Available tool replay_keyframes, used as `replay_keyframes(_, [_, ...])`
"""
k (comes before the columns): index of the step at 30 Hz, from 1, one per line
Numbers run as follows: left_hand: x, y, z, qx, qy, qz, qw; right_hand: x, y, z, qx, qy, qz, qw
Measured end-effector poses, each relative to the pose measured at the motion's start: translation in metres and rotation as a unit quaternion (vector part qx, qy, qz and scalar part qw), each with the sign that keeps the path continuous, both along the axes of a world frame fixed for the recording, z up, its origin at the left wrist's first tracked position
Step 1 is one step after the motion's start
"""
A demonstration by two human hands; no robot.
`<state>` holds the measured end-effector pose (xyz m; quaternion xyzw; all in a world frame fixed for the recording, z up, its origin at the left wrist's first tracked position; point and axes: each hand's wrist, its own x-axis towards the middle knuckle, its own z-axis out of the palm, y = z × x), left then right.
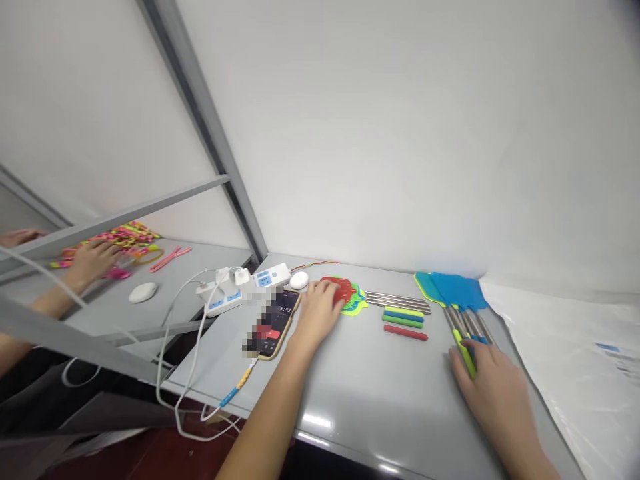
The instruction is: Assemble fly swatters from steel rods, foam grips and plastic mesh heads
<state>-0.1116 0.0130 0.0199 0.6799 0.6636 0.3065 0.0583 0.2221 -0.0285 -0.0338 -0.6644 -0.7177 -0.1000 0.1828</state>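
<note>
My left hand (319, 308) is at a small stack of flat plastic fly swatter heads, fingers bent over the red fly swatter head (343, 291) on top. Green, blue and yellow heads show beneath it. Thin metal rods (397, 301) lie just right of the stack. Below them are yellow, blue, green and red handle grips, the red grip (405, 333) lying a little apart. On the right, my right hand (493, 387) closes around the yellow-green handle of a fly swatter (465, 353). It lies among several fly swatters with blue heads (457, 291); my fingers partly cover their handles.
A phone (280, 327) with a cable lies left of my left arm, near a white round case (299, 280) and power strips (273, 274). White plastic sheeting (565, 353) covers the right side. Beyond a metal frame (215, 140), another person's hand (95, 263) touches colourful items.
</note>
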Motion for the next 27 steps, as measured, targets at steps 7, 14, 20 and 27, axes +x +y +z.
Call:
replay_keyframes(7, [0.015,0.029,0.001,-0.133,0.070,-0.013,0.989,-0.061,0.017,0.025,-0.002,-0.009,0.229,0.973])
replay_keyframes(14, [0.014,0.038,-0.017,-0.145,0.098,0.031,0.984,-0.082,0.086,0.041,-0.047,-0.040,0.236,0.970])
replay_keyframes(20, [0.018,0.039,-0.015,-0.118,0.083,0.035,0.989,-0.087,0.145,0.044,-0.139,-0.053,0.216,0.965])
replay_keyframes(27, [0.015,0.038,0.002,-0.027,0.066,0.094,0.993,-0.083,0.160,0.039,-0.197,-0.045,0.239,0.950])
